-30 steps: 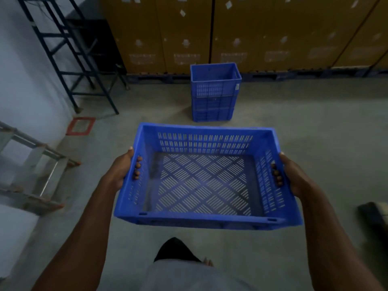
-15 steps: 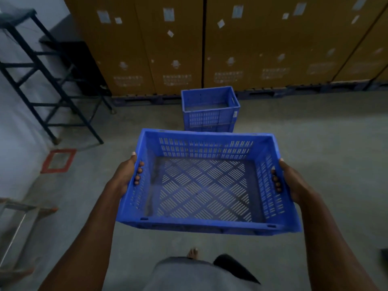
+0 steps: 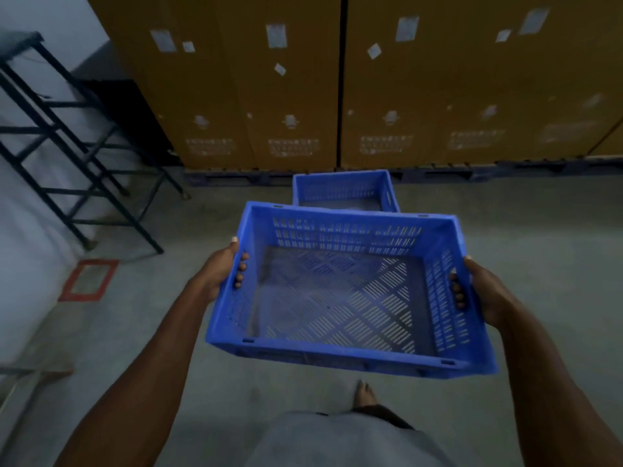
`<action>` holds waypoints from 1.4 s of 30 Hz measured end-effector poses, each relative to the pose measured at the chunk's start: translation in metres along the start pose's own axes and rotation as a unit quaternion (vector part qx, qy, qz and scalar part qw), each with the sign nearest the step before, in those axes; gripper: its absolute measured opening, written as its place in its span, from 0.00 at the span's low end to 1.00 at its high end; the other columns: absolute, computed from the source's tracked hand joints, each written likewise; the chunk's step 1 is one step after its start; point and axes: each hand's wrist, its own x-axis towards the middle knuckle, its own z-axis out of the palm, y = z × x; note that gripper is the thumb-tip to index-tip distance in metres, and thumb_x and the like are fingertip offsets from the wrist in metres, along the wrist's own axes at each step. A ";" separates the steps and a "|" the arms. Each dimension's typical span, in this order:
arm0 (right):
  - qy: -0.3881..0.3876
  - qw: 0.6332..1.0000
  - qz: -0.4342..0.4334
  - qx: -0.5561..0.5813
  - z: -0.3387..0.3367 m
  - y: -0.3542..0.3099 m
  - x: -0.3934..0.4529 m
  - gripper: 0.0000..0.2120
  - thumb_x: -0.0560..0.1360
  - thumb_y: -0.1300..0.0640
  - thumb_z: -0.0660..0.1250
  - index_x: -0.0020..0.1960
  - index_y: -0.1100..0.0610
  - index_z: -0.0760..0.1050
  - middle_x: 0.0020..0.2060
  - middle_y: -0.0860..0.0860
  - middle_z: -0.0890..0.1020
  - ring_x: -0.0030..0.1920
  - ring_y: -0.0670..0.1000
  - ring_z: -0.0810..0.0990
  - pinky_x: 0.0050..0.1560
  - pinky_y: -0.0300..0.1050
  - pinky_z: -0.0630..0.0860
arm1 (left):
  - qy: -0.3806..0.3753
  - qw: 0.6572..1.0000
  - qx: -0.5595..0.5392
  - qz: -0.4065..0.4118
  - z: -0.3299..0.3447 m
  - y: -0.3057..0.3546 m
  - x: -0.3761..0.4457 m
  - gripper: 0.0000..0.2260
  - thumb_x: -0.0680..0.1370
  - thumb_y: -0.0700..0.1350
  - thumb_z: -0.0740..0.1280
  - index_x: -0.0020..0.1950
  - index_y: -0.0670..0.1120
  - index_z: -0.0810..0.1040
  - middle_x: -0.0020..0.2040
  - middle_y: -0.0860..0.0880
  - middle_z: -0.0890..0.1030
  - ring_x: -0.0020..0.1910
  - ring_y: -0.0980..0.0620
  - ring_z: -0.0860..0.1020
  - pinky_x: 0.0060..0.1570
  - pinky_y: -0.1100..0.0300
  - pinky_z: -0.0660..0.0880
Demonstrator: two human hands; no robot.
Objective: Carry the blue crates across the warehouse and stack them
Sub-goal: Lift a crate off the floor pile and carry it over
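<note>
Crate of blue slotted plastic (image 3: 340,298), rectangular and open-topped, hangs in the air at about waist height in front of the person, tilted a little so its right side sits lower. It is empty; the grey concrete floor (image 3: 539,237) shows through the diagonal slots of its base. The left hand (image 3: 220,273) grips the left end wall, palm outside and fingers (image 3: 240,274) curled in through the handle opening, thumb up by the rim. The right hand (image 3: 485,291) holds the right end wall the same way, its fingers (image 3: 459,294) hooked through the handle slot and showing inside the crate. Just beyond the far rim of the carried crate stands a second blue slotted plastic crate (image 3: 344,192) on the floor, only its upper part visible, so what lies beneath it cannot be told. Behind it a wall of tall brown cardboard cartons (image 3: 438,96) with white labels rests on dark pallets (image 3: 505,168). To the left, a black metal frame rack (image 3: 77,183) stands against the pale wall, and a red rectangular outline (image 3: 89,279) is marked on the floor near it. One bare foot (image 3: 364,394) shows below the carried crate.
</note>
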 end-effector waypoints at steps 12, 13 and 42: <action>-0.011 0.998 -0.022 -0.052 0.002 -0.166 0.207 0.25 0.80 0.35 0.53 0.40 0.55 0.67 0.29 0.52 0.66 0.22 0.49 0.63 0.20 0.41 0.63 | 0.061 0.997 -0.034 -0.019 0.090 0.096 0.161 0.25 0.81 0.67 0.55 0.45 0.46 0.73 0.31 0.50 0.70 0.24 0.51 0.65 0.26 0.60 0.64; -0.008 0.998 -0.021 -0.053 0.006 -0.177 0.223 0.25 0.80 0.35 0.53 0.40 0.55 0.67 0.28 0.52 0.66 0.22 0.49 0.63 0.20 0.40 0.63 | 0.064 0.997 -0.031 -0.025 0.095 0.102 0.180 0.25 0.81 0.67 0.55 0.44 0.46 0.73 0.31 0.50 0.70 0.23 0.51 0.65 0.25 0.61 0.64; 0.021 0.997 0.077 -0.015 0.116 -0.300 0.608 0.25 0.80 0.35 0.53 0.40 0.56 0.68 0.28 0.51 0.69 0.21 0.49 0.66 0.21 0.38 0.65 | 0.093 0.991 0.013 -0.096 0.161 0.176 0.610 0.23 0.84 0.63 0.52 0.42 0.48 0.73 0.32 0.49 0.69 0.20 0.54 0.65 0.28 0.60 0.61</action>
